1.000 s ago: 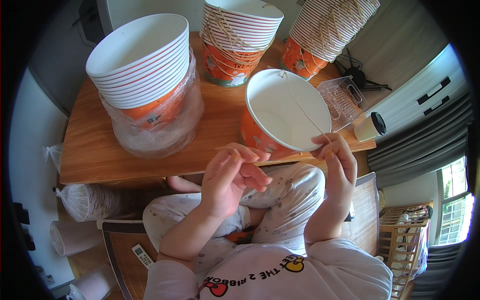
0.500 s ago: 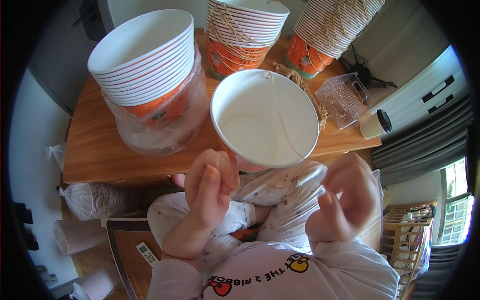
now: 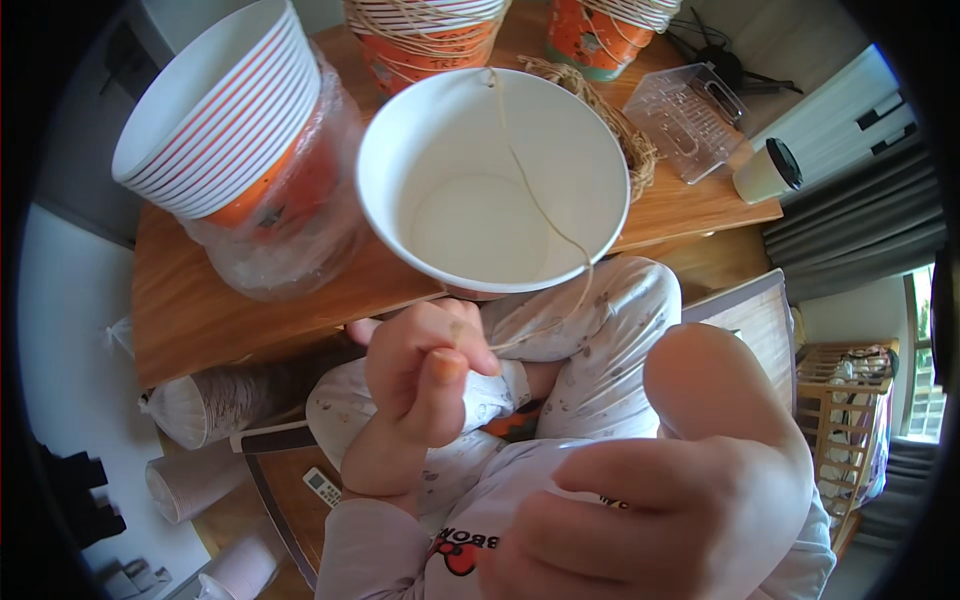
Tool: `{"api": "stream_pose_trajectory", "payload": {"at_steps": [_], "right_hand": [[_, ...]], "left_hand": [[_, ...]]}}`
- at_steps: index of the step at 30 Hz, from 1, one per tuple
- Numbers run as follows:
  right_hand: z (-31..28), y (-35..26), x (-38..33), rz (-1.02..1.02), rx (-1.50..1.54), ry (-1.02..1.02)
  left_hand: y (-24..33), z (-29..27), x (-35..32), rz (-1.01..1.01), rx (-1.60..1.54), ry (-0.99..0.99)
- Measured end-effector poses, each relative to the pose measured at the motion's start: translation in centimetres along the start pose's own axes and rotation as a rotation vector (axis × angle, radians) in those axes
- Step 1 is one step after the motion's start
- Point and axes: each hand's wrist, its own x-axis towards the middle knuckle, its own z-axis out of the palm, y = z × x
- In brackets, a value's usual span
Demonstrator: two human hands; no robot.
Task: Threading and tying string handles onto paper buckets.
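A white-lined paper bucket [image 3: 490, 190] stands tilted toward me at the table's front edge. From a hole in its far rim a thin twine string [image 3: 545, 215] runs across the mouth, over the near rim and down to my left hand [image 3: 425, 370]. That hand is closed, thumb and forefinger pinching the string's end just below the bucket. My right hand [image 3: 680, 490] is large and slightly blurred, close in front of my chest. Its fingers are bent and somewhat apart, and nothing shows in them.
Left on the wooden table [image 3: 180, 320] is a bucket stack [image 3: 240, 120] in clear plastic. Two string-wound stacks [image 3: 425, 50] [image 3: 600, 40] stand behind. A twine bundle [image 3: 635, 150], clear plastic holder [image 3: 685, 115] and lidded cup [image 3: 768, 170] lie right. A remote [image 3: 322, 487] rests lower left.
My right hand has come up and closer, over my chest. The left hand keeps its pinch, lower in relation to the bucket. The whole view has shifted, so the bucket appears higher and larger.
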Motion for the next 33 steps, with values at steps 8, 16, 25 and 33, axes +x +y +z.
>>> {"api": "stream_pose_trajectory", "payload": {"at_steps": [8,16,25,33], "right_hand": [[-0.6,-0.3,2.1,-0.106,-0.057,-0.568],[-0.3,1.4,4.6,-0.567,-0.505,-0.655],[0.4,0.3,4.0,-0.354,-0.486,-0.792],[0.4,-0.4,5.6,-0.618,-0.676,-0.640]], "left_hand": [[0.4,-0.7,-0.2,-0.045,0.045,0.024],[0.7,-1.3,-0.6,-0.087,0.051,0.089],[-0.1,-1.5,-0.6,-0.003,0.069,0.116],[-0.1,-2.6,-0.7,0.022,0.172,0.047]]}}
